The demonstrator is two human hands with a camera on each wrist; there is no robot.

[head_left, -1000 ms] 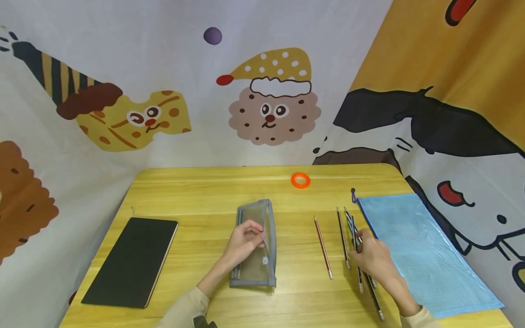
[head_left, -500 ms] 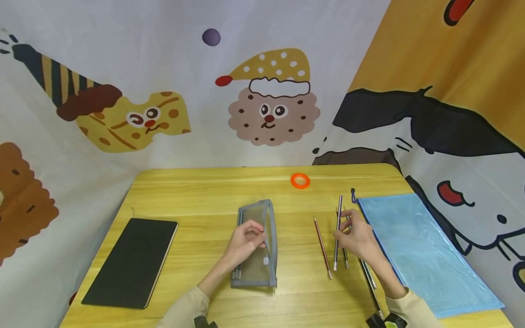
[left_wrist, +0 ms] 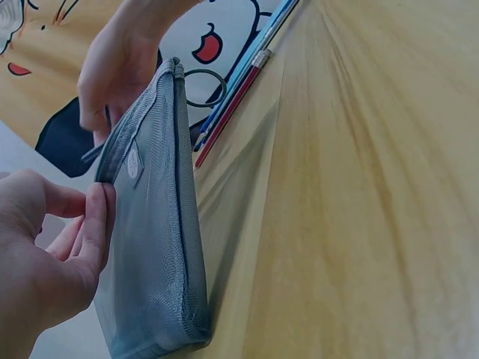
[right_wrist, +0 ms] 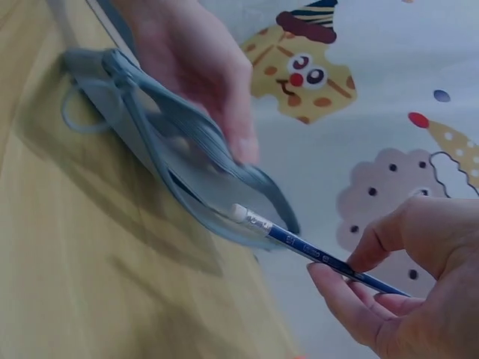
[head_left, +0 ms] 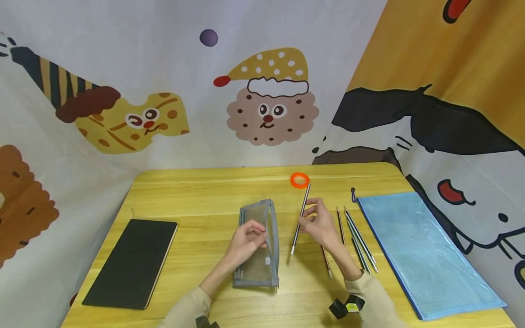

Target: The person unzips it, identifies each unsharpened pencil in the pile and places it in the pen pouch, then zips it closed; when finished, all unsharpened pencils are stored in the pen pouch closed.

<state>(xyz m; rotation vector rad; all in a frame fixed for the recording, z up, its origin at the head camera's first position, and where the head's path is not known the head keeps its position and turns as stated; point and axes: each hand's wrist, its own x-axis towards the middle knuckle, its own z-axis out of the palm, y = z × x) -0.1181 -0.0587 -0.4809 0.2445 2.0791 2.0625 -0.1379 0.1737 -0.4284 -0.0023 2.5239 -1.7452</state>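
Pencil [right_wrist: 307, 248] hangs above the bench [head_left: 197, 191], just beside the pouch [head_left: 255, 272]; the right hand [head_left: 321, 224] pinches it mid-shaft, leaving the eraser end free. The left hand [head_left: 244, 240] pinches the pouch's edge, seemingly to hold its mouth parted.

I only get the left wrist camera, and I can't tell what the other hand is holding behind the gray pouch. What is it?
Observer: The right wrist view shows it plainly: the right hand is pinching a blue pencil with a white eraser.
Operator: Cool! And is there anything on the table to the left of the pouch? My picture doesn't show that bit.
Observer: Yes, in the head view a black notebook lies there.
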